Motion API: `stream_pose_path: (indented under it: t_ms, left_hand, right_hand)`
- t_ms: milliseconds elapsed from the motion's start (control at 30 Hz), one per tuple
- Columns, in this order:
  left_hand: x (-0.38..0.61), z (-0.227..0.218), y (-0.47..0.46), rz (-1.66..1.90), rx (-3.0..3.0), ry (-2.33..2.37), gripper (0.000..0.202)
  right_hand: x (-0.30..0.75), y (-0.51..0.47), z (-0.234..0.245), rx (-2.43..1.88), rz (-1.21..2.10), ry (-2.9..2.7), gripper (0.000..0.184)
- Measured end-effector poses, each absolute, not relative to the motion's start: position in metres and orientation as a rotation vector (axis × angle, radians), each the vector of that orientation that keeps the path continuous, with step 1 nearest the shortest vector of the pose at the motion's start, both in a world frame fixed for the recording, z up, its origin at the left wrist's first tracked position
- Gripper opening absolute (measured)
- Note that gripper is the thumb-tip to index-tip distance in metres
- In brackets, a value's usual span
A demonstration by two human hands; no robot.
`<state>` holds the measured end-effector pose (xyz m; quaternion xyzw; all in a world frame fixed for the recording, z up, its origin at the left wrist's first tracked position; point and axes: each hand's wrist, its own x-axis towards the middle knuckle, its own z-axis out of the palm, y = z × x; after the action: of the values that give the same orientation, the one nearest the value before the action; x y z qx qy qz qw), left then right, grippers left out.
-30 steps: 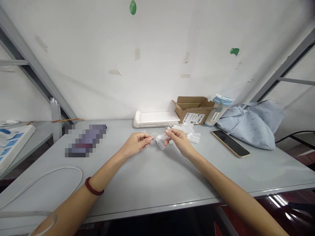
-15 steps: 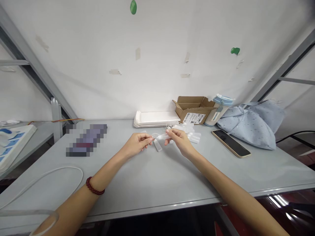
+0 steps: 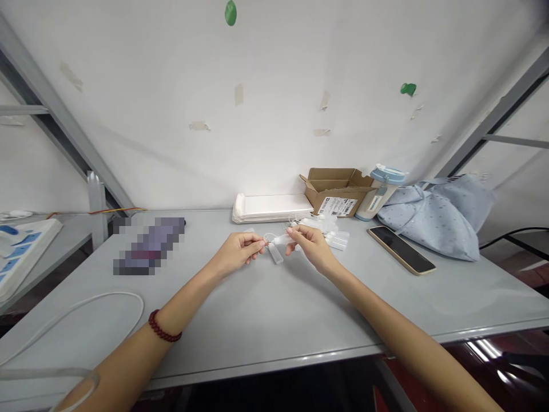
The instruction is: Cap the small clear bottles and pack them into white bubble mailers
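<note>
Nearest the viewer, 2 bare forearms are reaching forward over a gray table [image 3: 274,320], the left one wearing a dark red bracelet [image 3: 164,327]. Left of the grip, a white cable [image 3: 115,293] is curving across the tabletop.

Farther in, the left hand [image 3: 238,250] is pinching a thin white cord loop [image 3: 270,234] between thumb and forefinger. The right hand [image 3: 315,247] is pinching a translucent plastic tube [image 3: 281,239], which is pointing toward the left hand. A 2nd translucent piece [image 3: 275,253] is slanting down between the 2 hands; whether it is touching the table is unclear.

Right of the grip, a smartphone [image 3: 402,250] is lying face up. Just behind the right hand, more translucent tubes [image 3: 338,241] are lying in a pile. Beyond the grip, flat white packets [image 3: 274,207] are lying stacked, and to their right a cardboard box [image 3: 328,184], a blue-lidded tumbler [image 3: 372,200] and a pale blue fabric bag [image 3: 441,220] are sitting before a white wall [image 3: 274,154].
</note>
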<state>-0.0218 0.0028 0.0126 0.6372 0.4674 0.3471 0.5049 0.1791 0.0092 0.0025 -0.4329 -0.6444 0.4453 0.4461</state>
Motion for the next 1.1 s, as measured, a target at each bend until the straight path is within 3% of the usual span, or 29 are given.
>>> stream_pose_path:
  t_ms: [267,1100]
  left_hand:
    - [-0.021,0.014,0.001,0.889,1.520,1.161,0.028]
    - [-0.015,0.004,-0.002,0.892,1.548,1.138,0.024]
  right_hand:
    - [0.176,0.004,0.003,-1.149,0.937,-1.754,0.041]
    - [0.171,0.000,-0.008,-1.165,0.983,-1.753,0.048]
